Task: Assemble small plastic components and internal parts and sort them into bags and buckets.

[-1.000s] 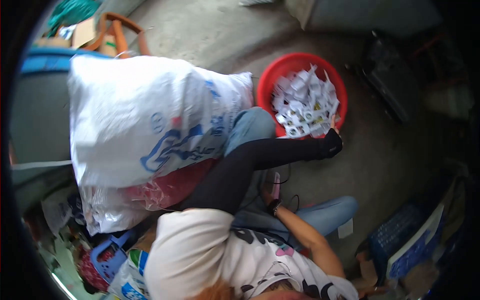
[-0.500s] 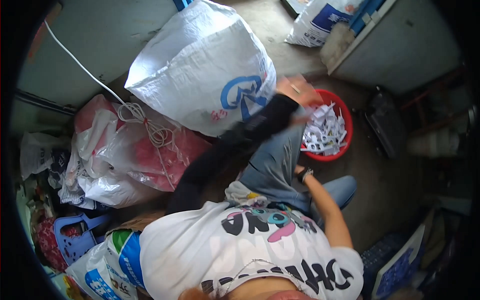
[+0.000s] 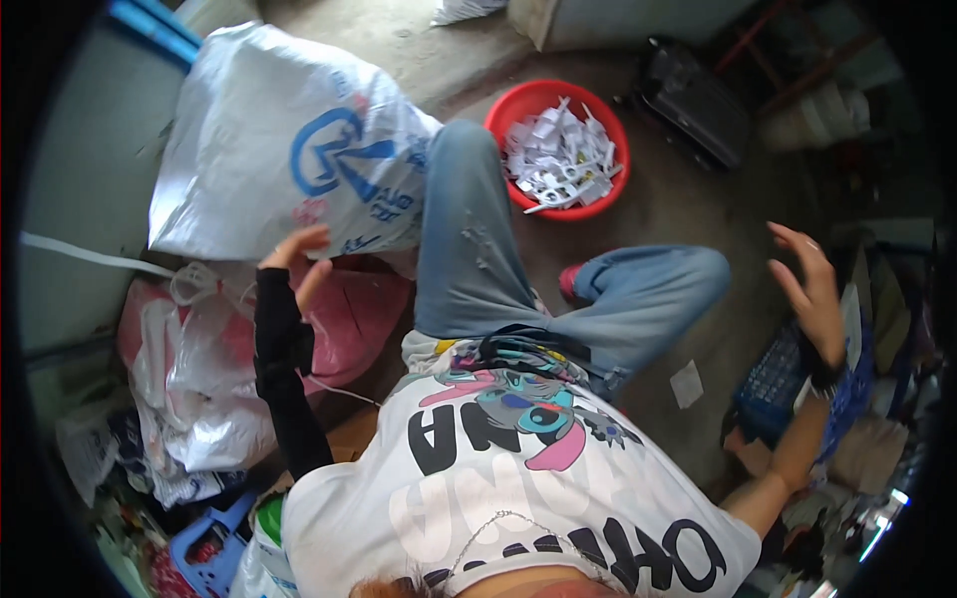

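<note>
My left hand (image 3: 302, 261), in a black sleeve, is raised by the lower edge of a white woven sack (image 3: 249, 130) with a blue mark. Its fingers and thumb are apart, and nothing is in it. Below it lie pink-and-clear plastic bags (image 3: 351, 324). Out to the far right my right hand (image 3: 815, 294) is held up, thumb apart from the fingers and holding nothing. Beyond my knees stands a red basin (image 3: 620, 130), with small white plastic parts (image 3: 558, 149) heaped in it. Neither hand touches the basin.
A dark case (image 3: 695, 105) stands right of the basin. On the floor by my right knee lies a pale paper piece (image 3: 686, 385). A blue crate (image 3: 773, 374) is under my right wrist. A blue plastic stool (image 3: 204, 546) stands at lower left, and a white cord (image 3: 95, 253) runs along the left.
My left hand has drawn back from the basin to beside the sack. My right arm has swung outward to the right, its hand now in sight. The whole view has shifted.
</note>
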The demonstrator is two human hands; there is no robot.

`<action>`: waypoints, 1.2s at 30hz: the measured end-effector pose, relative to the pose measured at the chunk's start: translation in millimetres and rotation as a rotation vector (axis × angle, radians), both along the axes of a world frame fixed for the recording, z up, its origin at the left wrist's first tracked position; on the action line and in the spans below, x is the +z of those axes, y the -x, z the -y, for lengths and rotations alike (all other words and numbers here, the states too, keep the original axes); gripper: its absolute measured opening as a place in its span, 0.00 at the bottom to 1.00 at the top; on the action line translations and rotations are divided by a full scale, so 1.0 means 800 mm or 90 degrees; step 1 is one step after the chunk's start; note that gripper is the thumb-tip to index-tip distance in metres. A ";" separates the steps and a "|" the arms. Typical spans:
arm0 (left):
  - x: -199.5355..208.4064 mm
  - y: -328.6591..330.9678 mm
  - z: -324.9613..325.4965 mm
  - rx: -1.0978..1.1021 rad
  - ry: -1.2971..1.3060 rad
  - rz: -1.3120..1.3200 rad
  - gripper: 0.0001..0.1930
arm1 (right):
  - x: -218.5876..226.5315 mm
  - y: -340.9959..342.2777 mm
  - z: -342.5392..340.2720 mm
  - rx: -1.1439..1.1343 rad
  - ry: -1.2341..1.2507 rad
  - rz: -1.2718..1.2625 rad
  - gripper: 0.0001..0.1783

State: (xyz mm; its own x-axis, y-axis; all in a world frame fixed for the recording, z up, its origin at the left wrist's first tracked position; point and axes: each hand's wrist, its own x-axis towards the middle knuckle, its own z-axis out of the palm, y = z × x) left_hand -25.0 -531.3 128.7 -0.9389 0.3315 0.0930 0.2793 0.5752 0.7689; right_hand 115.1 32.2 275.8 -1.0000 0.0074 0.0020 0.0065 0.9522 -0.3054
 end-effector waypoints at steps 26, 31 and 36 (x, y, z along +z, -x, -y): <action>-0.197 0.308 -0.386 -0.420 0.300 -0.115 0.20 | -0.814 0.040 0.237 0.325 0.600 0.499 0.20; -0.222 0.365 -0.348 -0.430 0.295 -0.130 0.20 | -0.710 0.182 0.194 0.442 0.534 0.518 0.20; -0.259 0.377 -0.382 -0.433 0.300 -0.209 0.19 | -0.770 0.187 0.129 0.401 0.513 0.514 0.27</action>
State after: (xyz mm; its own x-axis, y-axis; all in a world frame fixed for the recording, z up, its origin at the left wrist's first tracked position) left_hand -326.2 -225.8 -78.8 -0.4748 0.8794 0.0366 0.8406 0.4407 0.3150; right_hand -34.4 -71.4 -340.6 -0.5487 -0.7428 -0.3837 0.0784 0.4112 -0.9082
